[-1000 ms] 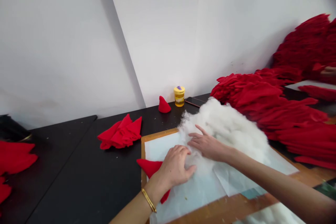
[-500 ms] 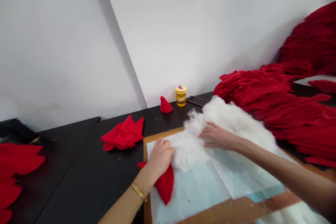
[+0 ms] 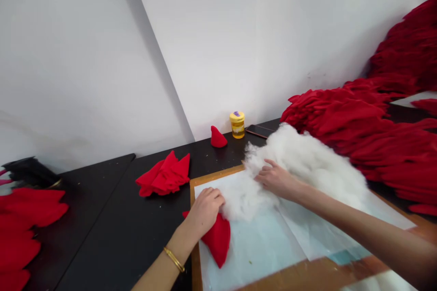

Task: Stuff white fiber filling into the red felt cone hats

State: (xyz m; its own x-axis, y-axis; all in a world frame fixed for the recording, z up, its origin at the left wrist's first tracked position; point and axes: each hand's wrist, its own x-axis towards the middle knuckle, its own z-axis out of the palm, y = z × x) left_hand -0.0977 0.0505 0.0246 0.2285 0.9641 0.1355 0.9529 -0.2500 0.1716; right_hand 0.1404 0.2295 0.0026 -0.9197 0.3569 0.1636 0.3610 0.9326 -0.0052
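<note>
Black table [image 3: 99, 227], head view: left hand [image 3: 205, 208] and right hand [image 3: 275, 180] farther apart than a second ago, white fibre [image 3: 241, 200] apparently teased out between. Both grips curled; hold unclear. Red cloth [image 3: 219, 241] lies partly under left hand.

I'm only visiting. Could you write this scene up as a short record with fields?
Left fingers: beside the white stuffing; grip unclear
Right fingers: touching the same stuffing; grip unclear
Near left fingers: red cloth piece, partly covered
Underneath: white sheets on brown board
Near wall: red cone, yellow-lidded jar, phone
Right side: heaped red cloth
</note>
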